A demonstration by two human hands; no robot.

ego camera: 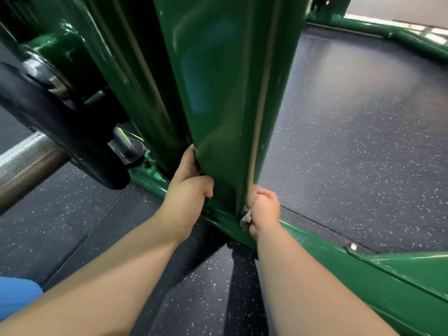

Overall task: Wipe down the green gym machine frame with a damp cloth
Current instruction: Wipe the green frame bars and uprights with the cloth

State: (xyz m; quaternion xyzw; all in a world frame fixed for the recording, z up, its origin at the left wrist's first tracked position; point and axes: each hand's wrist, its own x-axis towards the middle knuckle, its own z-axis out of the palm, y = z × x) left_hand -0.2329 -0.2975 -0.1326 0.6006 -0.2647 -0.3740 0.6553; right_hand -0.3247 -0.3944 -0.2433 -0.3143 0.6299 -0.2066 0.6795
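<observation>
A glossy green upright post [225, 93] of the gym machine frame rises through the middle of the view and meets a green base rail [339, 265] on the floor. My left hand [188, 190] grips the post's left edge near its foot, fingers wrapped behind it. My right hand [265, 212] is closed on a small grey cloth [246, 218], pressing it against the post's right edge just above the base rail. Most of the cloth is hidden inside the fist.
A black weight plate [60, 132] on a knurled steel bar [24, 166] juts in from the left. Dark speckled rubber flooring [363, 141] surrounds the frame. Another green rail [388, 35] runs along the far right. A blue patch of clothing [17, 294] shows at lower left.
</observation>
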